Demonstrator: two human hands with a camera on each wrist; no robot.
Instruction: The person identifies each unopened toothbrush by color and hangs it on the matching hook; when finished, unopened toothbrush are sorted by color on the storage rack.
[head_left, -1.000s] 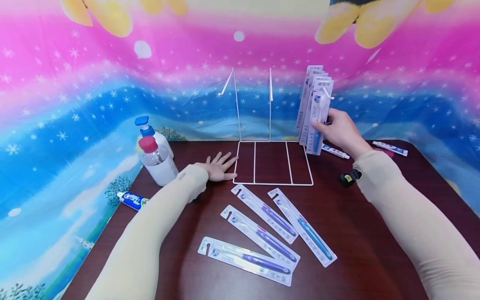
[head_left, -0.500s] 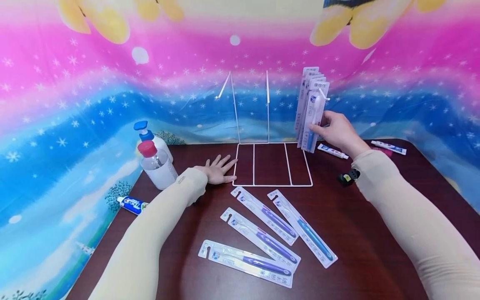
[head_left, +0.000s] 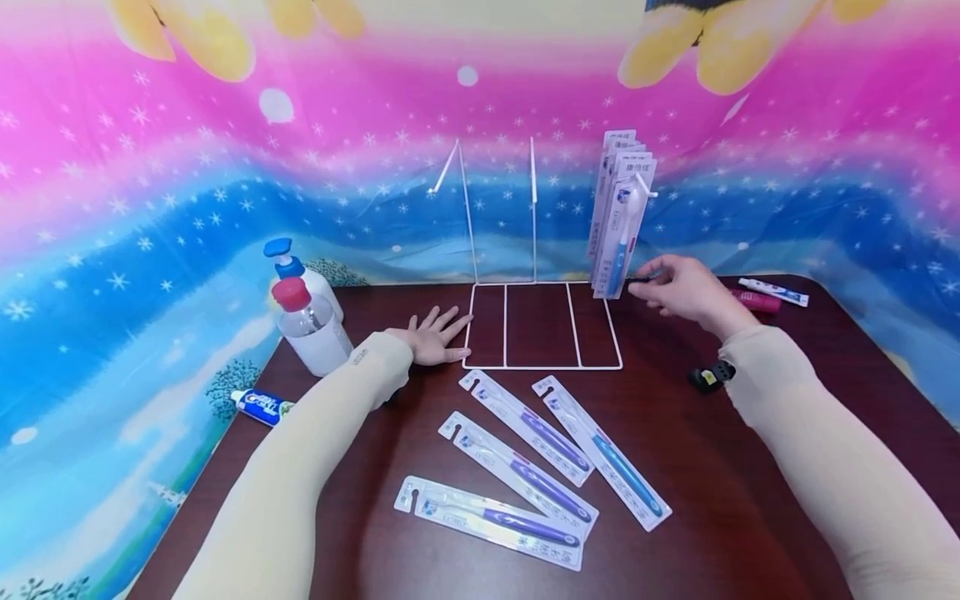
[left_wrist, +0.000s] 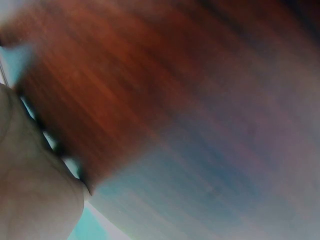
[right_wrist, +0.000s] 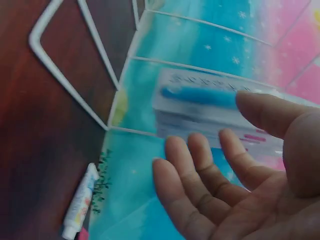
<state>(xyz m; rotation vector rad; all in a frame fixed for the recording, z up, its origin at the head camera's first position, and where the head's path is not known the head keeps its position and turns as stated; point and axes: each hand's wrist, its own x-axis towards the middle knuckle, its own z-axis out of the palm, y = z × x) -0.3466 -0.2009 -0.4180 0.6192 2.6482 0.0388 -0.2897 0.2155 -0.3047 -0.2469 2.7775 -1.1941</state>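
My left hand [head_left: 431, 337] lies flat on the table with spread fingers, its fingertips at the left side of a white wire display rack [head_left: 505, 329]. Several packaged toothbrushes [head_left: 624, 229] hang from the rack's right hook, the front one with a blue handle. Just right of their lower ends is my right hand [head_left: 678, 290], its fingers loosely bent and holding nothing. In the right wrist view this hand [right_wrist: 225, 190] is apart from the hanging packs [right_wrist: 200, 112]. The left wrist view is blurred. Closer to me lie purple-handled packaged toothbrushes [head_left: 517, 467] and a teal-handled one [head_left: 607, 454].
At left stand a red-capped bottle [head_left: 313, 329] and a blue-topped pump bottle [head_left: 318, 283]; a blue toothpaste tube [head_left: 261, 407] lies nearby. A small white tube [head_left: 774, 291] and a pink tube [head_left: 757, 301] lie at the back right. A patterned cloth [head_left: 375, 108] hangs behind.
My right hand has let go of the hanging toothbrush packs and drawn back slightly down and to the right. It now covers a small toothpaste tube. The left hand has stayed in place.
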